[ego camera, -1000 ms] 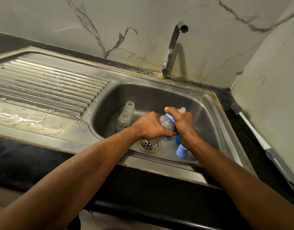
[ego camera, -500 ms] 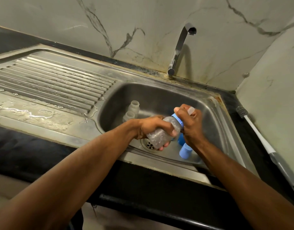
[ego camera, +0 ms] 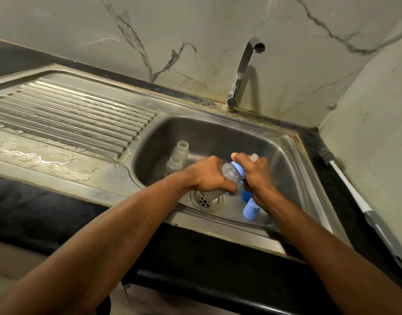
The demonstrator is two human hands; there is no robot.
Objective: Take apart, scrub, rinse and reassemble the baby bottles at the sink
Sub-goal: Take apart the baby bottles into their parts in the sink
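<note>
Over the steel sink basin (ego camera: 218, 133) I hold a clear baby bottle (ego camera: 229, 175) tilted on its side. My left hand (ego camera: 206, 176) grips its body. My right hand (ego camera: 255, 172) is curled round the blue collar (ego camera: 239, 169) at its neck, and the pale teat (ego camera: 254, 157) sticks out above my fingers. Two more clear bottles without tops (ego camera: 175, 163) (ego camera: 181, 148) stand at the basin's left wall. A blue cap (ego camera: 251, 209) lies on the basin floor near my right wrist, with another blue piece (ego camera: 245, 195) partly hidden behind it.
The tap (ego camera: 240, 71) stands at the back with no water running. A wet ribbed drainboard (ego camera: 66, 114) spreads to the left. A bottle brush (ego camera: 354, 196) with a white and grey handle lies on the black counter along the right wall. The drain (ego camera: 205, 200) sits beneath the bottle.
The bottle came up and tilted half a second ago, then dropped back lower over the drain. Both hands kept their grip on it throughout.
</note>
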